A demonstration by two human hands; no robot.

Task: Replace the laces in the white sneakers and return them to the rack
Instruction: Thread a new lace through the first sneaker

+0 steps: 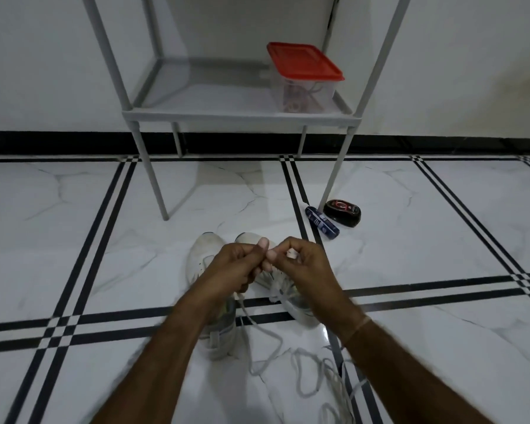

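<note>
Head view. Two white sneakers stand side by side on the tiled floor (441, 240) at centre frame, below the rack (236, 114). The left hand (231, 266) and right hand (306, 266) are raised just above them, close together, thumbs touching.

The right hand pinches a white tip between thumb and forefinger, by appearance the end of the lace (332, 379). The left hand's fingers are curled with the thumb pressed to the forefinger. It appears to pinch the same lace, though the strand is hidden there and the picture is blurred.

Slack lace trails from the shoes to a loose tangle at lower right of frame.

Handling, by judgement: the lace is light, limp and prone to snag, and is best taken at its stiff tip for threading. The sneakers are light, with a soft upper and a firmer sole. The heel collar or the sides are the sound places to grip for lifting.

Orientation: the left-of-frame sneaker (201, 258) points its toe to the top of frame, towards the rack, with its long axis near vertical. The other sneaker (291, 301) runs from toe at upper left to heel at lower right.

On the rack shelf, at right, stands a clear container with a red lid (303, 61).
</note>
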